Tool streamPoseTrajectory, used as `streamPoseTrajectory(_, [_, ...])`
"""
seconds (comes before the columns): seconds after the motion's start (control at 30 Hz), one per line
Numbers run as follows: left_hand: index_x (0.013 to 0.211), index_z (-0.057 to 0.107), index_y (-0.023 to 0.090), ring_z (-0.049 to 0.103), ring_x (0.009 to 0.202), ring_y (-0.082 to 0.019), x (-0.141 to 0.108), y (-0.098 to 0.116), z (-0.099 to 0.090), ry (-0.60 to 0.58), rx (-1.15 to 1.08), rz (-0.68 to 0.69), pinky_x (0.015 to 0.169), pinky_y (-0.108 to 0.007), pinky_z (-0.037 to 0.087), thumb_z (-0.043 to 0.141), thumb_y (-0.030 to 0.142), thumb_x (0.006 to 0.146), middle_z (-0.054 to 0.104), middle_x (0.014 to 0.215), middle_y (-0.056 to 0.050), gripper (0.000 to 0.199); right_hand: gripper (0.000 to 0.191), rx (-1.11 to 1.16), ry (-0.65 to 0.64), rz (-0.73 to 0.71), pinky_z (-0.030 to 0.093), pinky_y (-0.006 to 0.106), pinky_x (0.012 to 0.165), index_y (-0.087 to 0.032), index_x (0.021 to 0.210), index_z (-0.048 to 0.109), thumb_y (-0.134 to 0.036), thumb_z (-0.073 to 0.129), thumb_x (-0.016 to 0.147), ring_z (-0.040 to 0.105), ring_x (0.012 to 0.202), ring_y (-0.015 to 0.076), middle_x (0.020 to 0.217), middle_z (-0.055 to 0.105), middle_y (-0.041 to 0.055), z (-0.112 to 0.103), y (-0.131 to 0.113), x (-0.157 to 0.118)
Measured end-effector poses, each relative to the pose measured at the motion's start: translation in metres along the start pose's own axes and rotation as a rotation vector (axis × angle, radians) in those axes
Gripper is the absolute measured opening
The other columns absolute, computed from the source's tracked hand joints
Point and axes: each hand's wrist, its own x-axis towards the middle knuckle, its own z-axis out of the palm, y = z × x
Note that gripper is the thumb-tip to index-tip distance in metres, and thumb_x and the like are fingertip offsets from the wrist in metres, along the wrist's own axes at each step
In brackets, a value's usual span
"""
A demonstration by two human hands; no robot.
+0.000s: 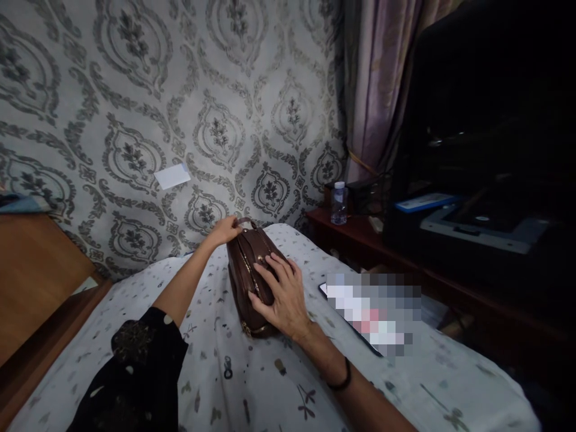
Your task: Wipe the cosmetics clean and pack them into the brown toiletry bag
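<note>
A dark brown bag [240,288] with gold zippers lies on the patterned white sheet [202,372] in the middle of the view. At the bag's far end, my left hand [225,230] has its fingers closed round the strap or handle [245,221]. My right hand [283,298] rests on the bag's upper right side, its fingers spread and touching the brown surface. A dark band circles my right wrist. Whatever is inside the bag is hidden.
Right of the bag, a partly pixelated flat device [355,321] lies on the sheet. A bottle [339,204] stands on a dark red ledge [321,219] before a large black screen [477,120]. Patterned wall behind; wooden board [40,276] at left.
</note>
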Motion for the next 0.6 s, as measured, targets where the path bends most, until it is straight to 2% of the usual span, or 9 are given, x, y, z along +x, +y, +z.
streamPoseTrajectory(0.17, [0.066, 0.064, 0.019, 0.055, 0.069, -0.021, 0.006, 0.021, 0.027, -0.023, 0.093, 0.025, 0.065, -0.029, 0.037, 0.072, 0.039, 0.073, 0.059, 0.062, 0.0, 0.022, 0.038, 0.032, 0.038, -0.018, 0.03, 0.054, 0.114, -0.019, 0.121, 0.062, -0.033, 0.061, 0.086, 0.053, 0.13, 0.0301, 0.13, 0.064, 0.0144, -0.001, 0.0, 0.0])
streamPoseTrajectory(0.3, [0.058, 0.059, 0.019, 0.055, 0.067, -0.021, 0.008, 0.025, 0.042, 0.004, 0.122, -0.027, 0.064, -0.03, 0.036, 0.071, 0.036, 0.073, 0.055, 0.058, -0.001, 0.026, 0.036, 0.022, 0.055, -0.03, 0.029, 0.054, 0.114, -0.018, 0.12, 0.062, -0.031, 0.06, 0.087, 0.055, 0.129, 0.029, 0.13, 0.065, 0.0145, -0.001, 0.001, -0.002])
streamPoseTrajectory(0.43, [0.057, 0.057, 0.021, 0.057, 0.071, -0.022, 0.01, 0.025, 0.044, 0.055, 0.098, -0.073, 0.065, -0.031, 0.035, 0.071, 0.035, 0.073, 0.058, 0.061, -0.003, 0.025, 0.036, 0.013, 0.031, -0.014, 0.029, 0.053, 0.115, -0.019, 0.12, 0.062, -0.03, 0.06, 0.086, 0.055, 0.129, 0.0286, 0.131, 0.064, 0.0146, -0.001, 0.001, -0.002])
streamPoseTrajectory(0.6, [0.057, 0.056, 0.021, 0.055, 0.069, -0.02, 0.008, 0.026, 0.042, 0.067, -0.027, -0.099, 0.065, -0.029, 0.035, 0.07, 0.034, 0.07, 0.054, 0.057, 0.001, 0.023, 0.037, 0.008, 0.028, -0.009, 0.028, 0.052, 0.115, -0.018, 0.12, 0.063, -0.031, 0.06, 0.086, 0.056, 0.128, 0.0285, 0.13, 0.065, 0.0148, 0.0, 0.001, -0.001])
